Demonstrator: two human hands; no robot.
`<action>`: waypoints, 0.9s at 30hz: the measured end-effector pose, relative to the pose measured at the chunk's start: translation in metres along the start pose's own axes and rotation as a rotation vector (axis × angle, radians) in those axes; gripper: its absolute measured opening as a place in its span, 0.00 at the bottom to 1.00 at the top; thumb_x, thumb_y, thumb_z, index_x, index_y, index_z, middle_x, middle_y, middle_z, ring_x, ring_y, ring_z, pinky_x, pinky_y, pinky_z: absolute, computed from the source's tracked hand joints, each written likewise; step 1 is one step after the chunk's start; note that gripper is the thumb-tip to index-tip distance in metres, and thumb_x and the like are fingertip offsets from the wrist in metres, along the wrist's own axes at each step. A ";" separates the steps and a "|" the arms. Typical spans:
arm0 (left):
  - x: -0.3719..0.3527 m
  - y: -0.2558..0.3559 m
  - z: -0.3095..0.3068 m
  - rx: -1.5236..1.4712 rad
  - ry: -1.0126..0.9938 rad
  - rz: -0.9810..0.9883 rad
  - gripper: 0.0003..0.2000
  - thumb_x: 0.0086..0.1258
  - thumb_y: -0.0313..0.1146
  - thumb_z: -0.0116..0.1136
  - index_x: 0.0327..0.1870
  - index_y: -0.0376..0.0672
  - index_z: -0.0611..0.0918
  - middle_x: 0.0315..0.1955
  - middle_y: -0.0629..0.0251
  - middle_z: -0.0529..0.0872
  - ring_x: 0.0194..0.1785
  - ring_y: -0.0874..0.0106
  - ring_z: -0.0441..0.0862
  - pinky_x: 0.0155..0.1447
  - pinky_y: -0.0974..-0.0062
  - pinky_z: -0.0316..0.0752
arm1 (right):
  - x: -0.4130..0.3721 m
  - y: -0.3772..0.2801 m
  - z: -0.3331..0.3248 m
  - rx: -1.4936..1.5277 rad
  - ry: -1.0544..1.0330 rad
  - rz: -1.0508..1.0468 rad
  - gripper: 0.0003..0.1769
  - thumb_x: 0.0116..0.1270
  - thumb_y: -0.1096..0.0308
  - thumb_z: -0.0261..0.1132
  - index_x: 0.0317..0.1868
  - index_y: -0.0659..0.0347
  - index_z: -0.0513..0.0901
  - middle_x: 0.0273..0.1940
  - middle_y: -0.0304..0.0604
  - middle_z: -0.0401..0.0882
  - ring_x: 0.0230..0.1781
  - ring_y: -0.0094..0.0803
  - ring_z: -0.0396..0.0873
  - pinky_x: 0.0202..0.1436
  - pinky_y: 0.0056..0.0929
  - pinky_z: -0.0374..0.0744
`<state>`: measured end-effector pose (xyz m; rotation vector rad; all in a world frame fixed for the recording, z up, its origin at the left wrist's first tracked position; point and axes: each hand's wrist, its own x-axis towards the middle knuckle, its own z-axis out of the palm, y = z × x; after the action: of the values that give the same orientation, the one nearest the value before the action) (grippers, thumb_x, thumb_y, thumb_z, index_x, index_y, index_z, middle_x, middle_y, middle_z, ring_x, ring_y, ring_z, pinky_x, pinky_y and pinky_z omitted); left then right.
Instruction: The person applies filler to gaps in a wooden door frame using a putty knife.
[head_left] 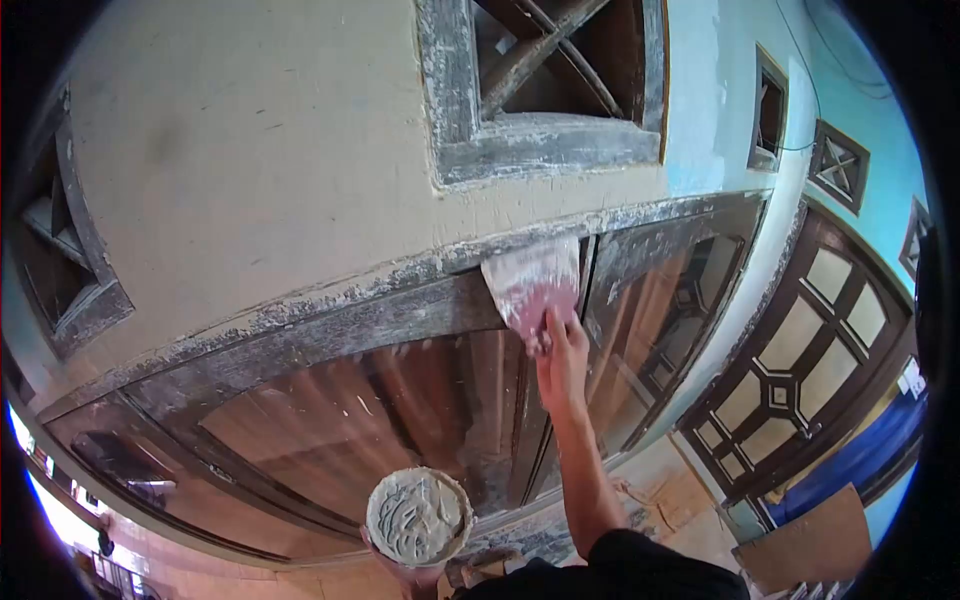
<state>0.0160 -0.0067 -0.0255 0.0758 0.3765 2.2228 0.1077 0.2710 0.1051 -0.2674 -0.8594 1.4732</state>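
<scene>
Your right hand (562,358) pinches scraper (533,283), 1 o'clock from tub (469,522) | scraper at frame (432,308) | your left hand (414,574) wraps tub, paste (418,515) inside

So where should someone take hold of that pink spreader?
Probably by its narrow lower end, coming from below, as the right hand does. The pink spreader fans out upward, and its wide, white-smeared end is up at the wooden frame.
</scene>
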 end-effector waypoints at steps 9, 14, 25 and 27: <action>0.002 0.010 -0.005 0.029 0.033 -0.051 0.36 0.63 0.67 0.36 0.64 0.49 0.69 0.62 0.60 0.71 0.63 0.54 0.67 0.66 0.47 0.61 | 0.019 -0.031 0.064 0.058 -0.115 -0.073 0.09 0.67 0.66 0.61 0.42 0.62 0.75 0.27 0.33 0.73 0.22 0.20 0.71 0.25 0.21 0.72; 0.002 0.010 -0.013 0.046 -0.022 -0.017 0.34 0.63 0.65 0.40 0.64 0.51 0.69 0.62 0.62 0.70 0.63 0.54 0.66 0.65 0.44 0.60 | -0.006 0.001 0.024 0.035 -0.106 -0.036 0.08 0.68 0.66 0.60 0.39 0.62 0.75 0.24 0.34 0.72 0.21 0.21 0.74 0.24 0.20 0.73; 0.008 0.014 -0.008 0.001 -0.005 -0.022 0.34 0.66 0.63 0.37 0.64 0.47 0.68 0.62 0.60 0.69 0.63 0.56 0.66 0.66 0.50 0.61 | 0.023 -0.039 0.053 0.006 -0.139 -0.168 0.09 0.68 0.67 0.60 0.43 0.64 0.76 0.29 0.34 0.75 0.24 0.18 0.72 0.24 0.20 0.72; 0.007 0.015 -0.011 0.009 -0.030 -0.026 0.34 0.66 0.64 0.38 0.64 0.48 0.69 0.63 0.60 0.69 0.64 0.56 0.66 0.66 0.49 0.60 | 0.022 -0.026 0.040 -0.038 -0.138 -0.145 0.10 0.68 0.67 0.60 0.43 0.65 0.76 0.29 0.34 0.75 0.24 0.18 0.72 0.24 0.20 0.72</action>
<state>-0.0015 -0.0127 -0.0325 0.1079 0.3692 2.1918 0.0980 0.2746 0.1567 -0.1293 -0.9982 1.3522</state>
